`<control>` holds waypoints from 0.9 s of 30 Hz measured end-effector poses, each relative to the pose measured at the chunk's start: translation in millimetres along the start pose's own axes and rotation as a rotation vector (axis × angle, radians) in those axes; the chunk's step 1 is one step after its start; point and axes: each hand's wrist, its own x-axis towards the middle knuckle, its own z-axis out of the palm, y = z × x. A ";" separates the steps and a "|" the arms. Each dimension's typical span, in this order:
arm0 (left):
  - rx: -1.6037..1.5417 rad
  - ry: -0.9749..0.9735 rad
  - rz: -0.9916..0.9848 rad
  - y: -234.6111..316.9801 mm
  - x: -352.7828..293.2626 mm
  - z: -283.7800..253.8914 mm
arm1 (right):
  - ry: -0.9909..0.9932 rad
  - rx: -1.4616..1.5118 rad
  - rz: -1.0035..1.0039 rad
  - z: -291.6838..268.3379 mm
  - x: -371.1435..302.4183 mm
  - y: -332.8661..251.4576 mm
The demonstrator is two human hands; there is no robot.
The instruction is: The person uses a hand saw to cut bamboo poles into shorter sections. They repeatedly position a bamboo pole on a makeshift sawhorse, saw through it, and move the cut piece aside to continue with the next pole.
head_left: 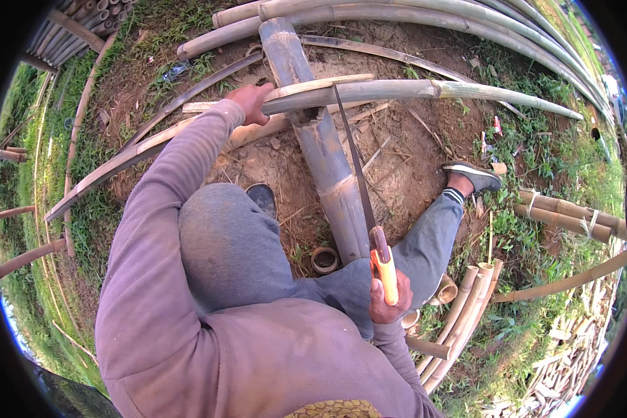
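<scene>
My right hand is closed round the orange handle of a handsaw, low and right of centre. Its long dark blade points away from me, the tip end lying against a bamboo pole. That pole lies crosswise over a thick grey bamboo log, which runs from near my lap to the far side. With my left hand I grip the pole left of the blade, thumb toward me and fingers over the far side. A pale split strip runs along the pole's far edge. Whether the blade has cut in, I cannot tell.
Long bamboo poles lie across the far side. A cut bamboo ring sits by my lap. Several poles lean at lower right, near a tied bamboo rail. My legs are on either side of the log.
</scene>
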 end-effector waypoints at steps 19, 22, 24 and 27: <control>-0.011 0.002 0.017 -5.8 4.4 3.0 | -0.033 0.014 0.100 8.4 -5.2 13.1; -0.021 0.015 0.033 -5.6 5.3 5.1 | -0.041 0.018 0.139 10.8 -6.4 13.0; -0.039 0.016 0.049 -6.1 4.4 4.8 | -0.010 0.040 0.174 20.3 4.5 2.6; -0.016 0.002 0.013 -3.1 -0.7 3.0 | -0.040 0.039 0.177 6.9 -8.5 5.8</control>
